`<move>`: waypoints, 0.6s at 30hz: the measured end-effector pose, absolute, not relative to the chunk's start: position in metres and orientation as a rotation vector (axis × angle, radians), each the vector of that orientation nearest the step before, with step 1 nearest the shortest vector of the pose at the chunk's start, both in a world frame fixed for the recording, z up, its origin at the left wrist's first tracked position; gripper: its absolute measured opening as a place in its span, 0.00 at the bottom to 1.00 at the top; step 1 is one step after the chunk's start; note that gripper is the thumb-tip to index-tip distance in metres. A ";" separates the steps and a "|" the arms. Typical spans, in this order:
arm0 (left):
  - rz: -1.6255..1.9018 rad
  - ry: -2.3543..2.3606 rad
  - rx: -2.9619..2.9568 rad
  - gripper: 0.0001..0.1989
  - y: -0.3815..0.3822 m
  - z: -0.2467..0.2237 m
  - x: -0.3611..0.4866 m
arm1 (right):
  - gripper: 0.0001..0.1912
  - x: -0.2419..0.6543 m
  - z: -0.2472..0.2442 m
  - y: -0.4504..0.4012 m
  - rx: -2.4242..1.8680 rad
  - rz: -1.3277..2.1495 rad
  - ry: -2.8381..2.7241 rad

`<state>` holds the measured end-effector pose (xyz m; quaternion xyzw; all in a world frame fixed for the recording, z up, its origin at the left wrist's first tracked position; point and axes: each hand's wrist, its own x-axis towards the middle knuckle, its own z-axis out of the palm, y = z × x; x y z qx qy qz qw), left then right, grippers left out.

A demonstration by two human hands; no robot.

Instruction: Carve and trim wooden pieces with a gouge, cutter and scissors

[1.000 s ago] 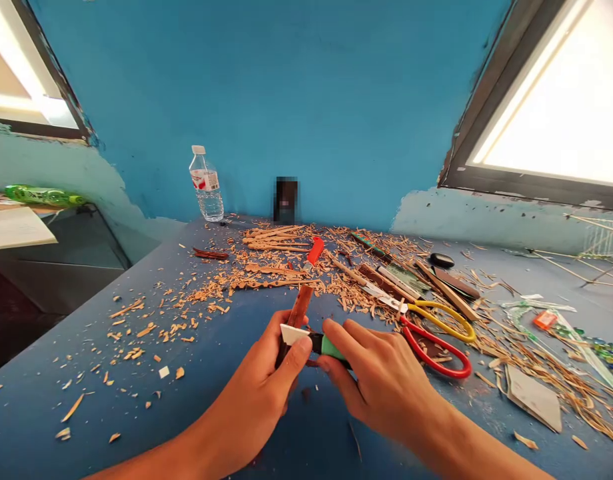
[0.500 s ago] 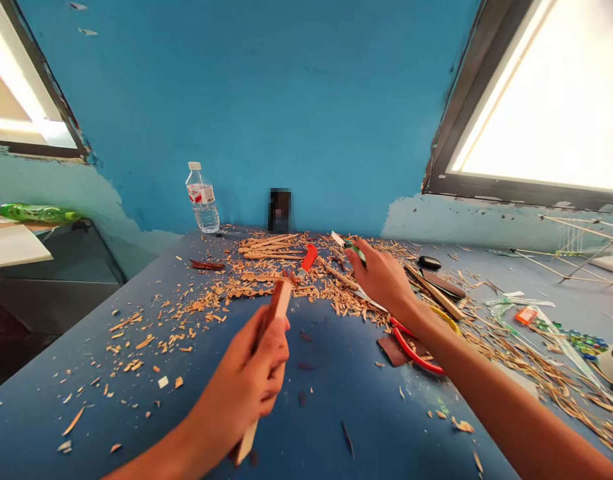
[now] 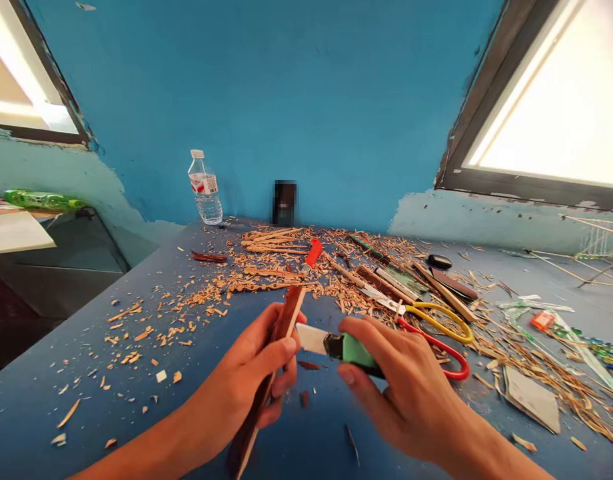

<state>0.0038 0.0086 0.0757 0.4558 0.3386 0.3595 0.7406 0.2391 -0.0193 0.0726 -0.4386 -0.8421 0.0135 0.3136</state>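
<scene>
My left hand [image 3: 254, 377] is closed round a long wooden strip [image 3: 291, 310], dark brown on one face and pale along its edge. The strip slants up and away from me, its far end above my thumb. In my right hand [image 3: 396, 383] is a utility knife [image 3: 355, 351] with a green and black handle. Its broad blade points left, and the tip is close beside the strip near my left thumb; whether they touch I cannot tell. Behind the right hand lie scissors [image 3: 439, 323] with one yellow and one red handle loop.
Wood shavings [image 3: 201, 293] cover much of the blue table [image 3: 151, 413]. A red-handled cutter [image 3: 313, 253] and thin carved sticks [image 3: 274, 240] lie farther back. A water bottle [image 3: 205, 190] stands by the wall. At right are a black oval object [image 3: 439, 261] and folded sandpaper-like sheet [image 3: 531, 399].
My right hand has come back from the far shavings toward me, bringing the knife beside the strip. The strip has turned to show more of its dark face.
</scene>
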 end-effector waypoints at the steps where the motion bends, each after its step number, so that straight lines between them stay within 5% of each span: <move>1: 0.755 0.737 1.036 0.19 0.007 0.075 0.003 | 0.10 0.237 0.071 -0.021 -1.154 0.004 -2.242; 9: 0.702 0.796 1.097 0.27 -0.002 0.066 0.004 | 0.13 0.233 0.057 -0.016 -1.129 -0.103 -2.300; 18: 0.876 0.894 1.168 0.22 -0.013 0.069 0.019 | 0.13 0.227 0.057 -0.021 -1.078 -0.144 -2.362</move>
